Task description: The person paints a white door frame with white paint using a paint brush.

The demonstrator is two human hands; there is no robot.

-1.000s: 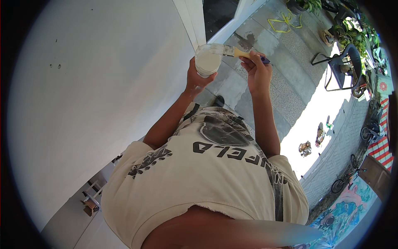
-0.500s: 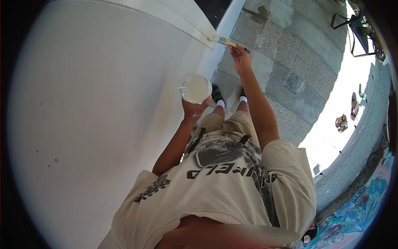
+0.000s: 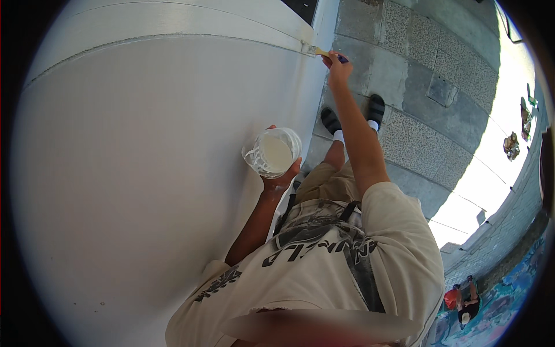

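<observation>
My left hand (image 3: 281, 178) is wrapped round a clear plastic tub (image 3: 250, 157) partly filled with off-white paint (image 3: 276, 154). White smears run over the tub's inner wall. With my right hand (image 3: 339, 69) I grip a paintbrush (image 3: 321, 52) by its handle, whose end is dark purple. Its bristles touch the end of a pale raised trim band (image 3: 243, 28) on the white wall (image 3: 156, 144), close to the wall's corner. The tub is held well below the brush, beside the wall.
Grey paving tiles (image 3: 399, 78) lie beneath my feet in dark slides (image 3: 376, 107). A dark opening (image 3: 303, 8) sits above the band's end. Beyond a sunlit strip are brown items (image 3: 511, 146), a colourful mural (image 3: 502, 309) and another person (image 3: 469, 303) at the lower right.
The view has shifted and turned. The brush stays at the band's end near the corner, and the tub sits lower in the picture. My feet have come further into sight.
</observation>
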